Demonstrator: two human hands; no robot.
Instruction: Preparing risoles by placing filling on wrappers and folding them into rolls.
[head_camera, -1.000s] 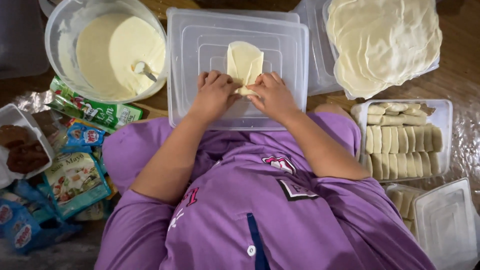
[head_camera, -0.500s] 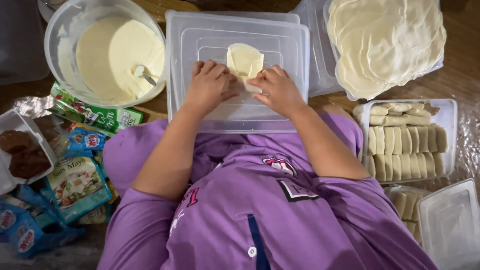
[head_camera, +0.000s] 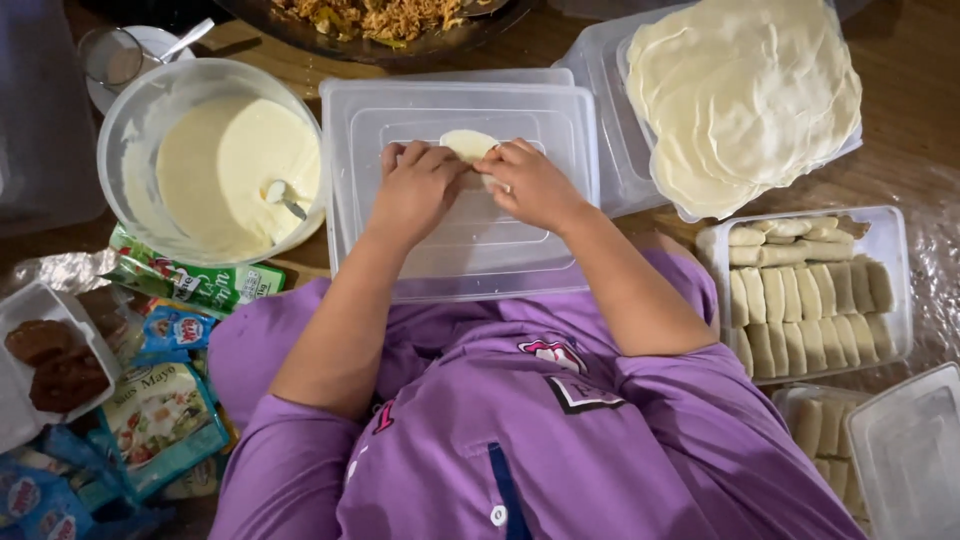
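Observation:
A thin pale wrapper (head_camera: 466, 144) lies on an upturned clear plastic lid (head_camera: 460, 250) in front of me. My left hand (head_camera: 417, 188) and my right hand (head_camera: 529, 183) press on it side by side, fingers curled over the rolled part. Only the far tip of the wrapper shows beyond my fingers. Whatever is inside the roll is hidden under my hands.
A bowl of pale batter (head_camera: 225, 165) with a spoon stands at the left. A stack of round wrappers (head_camera: 745, 95) sits at the far right. A tray of finished rolls (head_camera: 805, 295) is at the right. Sauce packets (head_camera: 165, 415) lie at the left. A dish of shredded filling (head_camera: 380, 18) is beyond.
Both hands have moved away from me along the wrapper, rolling it up. Less of the wrapper shows beyond my fingers than a second ago.

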